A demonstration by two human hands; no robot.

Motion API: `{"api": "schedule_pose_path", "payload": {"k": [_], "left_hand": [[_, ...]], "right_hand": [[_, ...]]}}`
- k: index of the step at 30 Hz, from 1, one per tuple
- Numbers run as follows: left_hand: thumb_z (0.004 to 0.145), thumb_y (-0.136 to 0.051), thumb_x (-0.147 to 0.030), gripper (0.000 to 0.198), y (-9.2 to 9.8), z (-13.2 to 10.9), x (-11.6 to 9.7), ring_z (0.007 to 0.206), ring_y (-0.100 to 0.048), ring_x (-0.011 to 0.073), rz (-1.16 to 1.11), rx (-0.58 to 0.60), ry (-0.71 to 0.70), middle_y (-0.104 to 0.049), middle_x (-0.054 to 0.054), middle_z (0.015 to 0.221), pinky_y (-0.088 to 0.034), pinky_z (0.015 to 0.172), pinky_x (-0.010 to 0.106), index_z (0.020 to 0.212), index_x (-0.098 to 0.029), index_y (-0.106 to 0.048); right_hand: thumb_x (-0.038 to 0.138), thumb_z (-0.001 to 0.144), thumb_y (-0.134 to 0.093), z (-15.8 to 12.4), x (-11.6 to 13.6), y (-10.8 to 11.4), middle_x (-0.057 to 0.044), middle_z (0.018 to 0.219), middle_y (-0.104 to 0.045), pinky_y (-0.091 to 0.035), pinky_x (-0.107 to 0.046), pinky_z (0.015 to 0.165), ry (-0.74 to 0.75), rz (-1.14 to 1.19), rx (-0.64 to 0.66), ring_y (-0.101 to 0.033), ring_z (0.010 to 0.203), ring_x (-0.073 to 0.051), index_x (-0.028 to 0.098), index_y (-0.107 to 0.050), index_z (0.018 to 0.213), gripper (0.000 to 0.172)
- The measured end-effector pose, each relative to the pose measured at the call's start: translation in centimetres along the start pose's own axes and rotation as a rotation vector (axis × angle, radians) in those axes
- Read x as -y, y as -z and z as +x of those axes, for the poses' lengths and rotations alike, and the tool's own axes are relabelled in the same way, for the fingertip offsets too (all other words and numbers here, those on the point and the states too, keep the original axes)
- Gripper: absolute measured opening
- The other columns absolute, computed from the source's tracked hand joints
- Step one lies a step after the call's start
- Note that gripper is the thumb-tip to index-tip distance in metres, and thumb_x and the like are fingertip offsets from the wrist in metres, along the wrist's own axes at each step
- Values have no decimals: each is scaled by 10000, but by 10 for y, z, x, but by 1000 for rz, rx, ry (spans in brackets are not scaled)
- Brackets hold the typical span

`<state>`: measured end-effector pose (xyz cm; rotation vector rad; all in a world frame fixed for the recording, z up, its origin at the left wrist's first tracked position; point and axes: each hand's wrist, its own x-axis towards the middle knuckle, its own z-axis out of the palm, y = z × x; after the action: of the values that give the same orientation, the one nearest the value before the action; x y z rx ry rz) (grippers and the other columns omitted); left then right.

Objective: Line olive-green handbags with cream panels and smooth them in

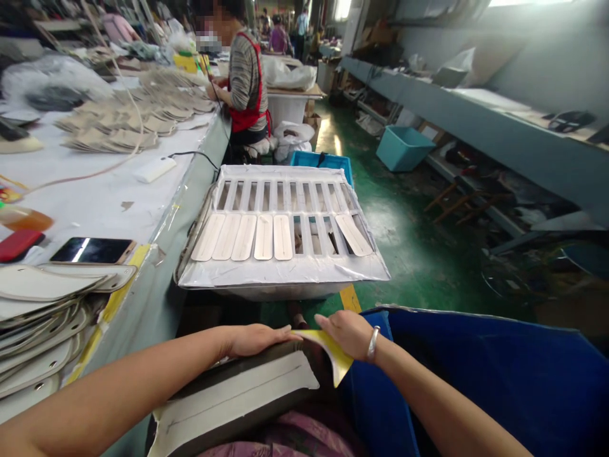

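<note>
A thin curved piece [334, 355], yellow with a pale edge, is stretched between my two hands. My right hand [347, 333], with a silver bangle at the wrist, grips its right part between thumb and fingers. At its left tip, my left hand [257, 339] pinches the end; the fingertips are partly hidden. Below my left forearm, a white strip [238, 400] with a dark line along it lies on a dark surface on my lap. In front stands a white slotted rack [285, 273] bearing several pale rounded strips [282, 238], each with a line down the middle.
On the left table [162, 190] lie a phone [94, 250], stacked pale pieces with metal eyelets [47, 330] and heaps of beige pieces [114, 136]. A large blue bin [476, 381] stands at my right. A co-worker in a red apron [250, 117] sits beyond the rack.
</note>
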<state>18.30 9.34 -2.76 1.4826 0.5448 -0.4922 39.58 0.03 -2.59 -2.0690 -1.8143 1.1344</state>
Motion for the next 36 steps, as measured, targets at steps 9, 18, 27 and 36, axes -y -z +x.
{"api": "schedule_pose_path", "payload": {"k": [9, 18, 27, 36], "left_hand": [[876, -352, -503, 465, -2, 11, -2, 1106, -504, 221, 247, -3, -171, -560, -7, 1228, -312, 990, 303, 1238, -262, -515], [871, -378, -402, 387, -12, 29, 6, 901, -571, 207, 306, -79, -147, -639, 42, 1022, -438, 813, 287, 987, -137, -635], [642, -548, -670, 957, -58, -7, -23, 1204, -408, 311, 672, -399, -37, -385, 151, 1371, -328, 990, 408, 1378, -130, -260], [620, -613, -443, 880, -107, 15, -18, 1079, -444, 304, 1016, -744, 68, -458, 173, 1261, -342, 938, 430, 1345, -52, -302]], "right_hand": [[731, 780, -9, 3, 37, -14, 37, 328, -207, -284, -235, 366, 170, 1204, -112, -241, 294, -80, 227, -248, 367, 694], [576, 846, -361, 6, 64, -39, 21, 301, -302, -223, -234, 373, 470, 1344, -194, -298, 318, -73, 182, -398, 343, 640], [709, 728, -428, -32, -5, -7, 79, 388, -291, -201, -159, 322, -66, 1348, -115, -258, 314, -31, 165, -415, 521, 582], [518, 760, -573, -90, -60, -26, -23, 774, -608, -327, -122, 355, -21, 977, 706, -521, 397, -51, 175, -405, 990, 446]]}}
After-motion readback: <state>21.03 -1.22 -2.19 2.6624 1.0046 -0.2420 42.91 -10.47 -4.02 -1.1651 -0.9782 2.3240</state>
